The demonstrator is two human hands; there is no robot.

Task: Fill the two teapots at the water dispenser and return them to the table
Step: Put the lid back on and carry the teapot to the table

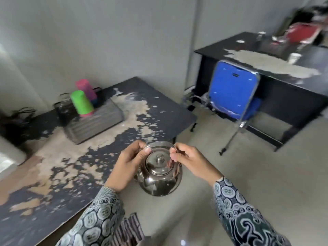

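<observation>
Both hands (patterned sleeves) grip lidded teapot.

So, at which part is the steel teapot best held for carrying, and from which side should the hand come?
By the wire handle arched over the lid, coming from above. The teapot hangs upright with a round, smooth body that offers little grip, and the handle rises clear of the lid knob. The left hand and right hand already pinch it at its two ends.
</observation>
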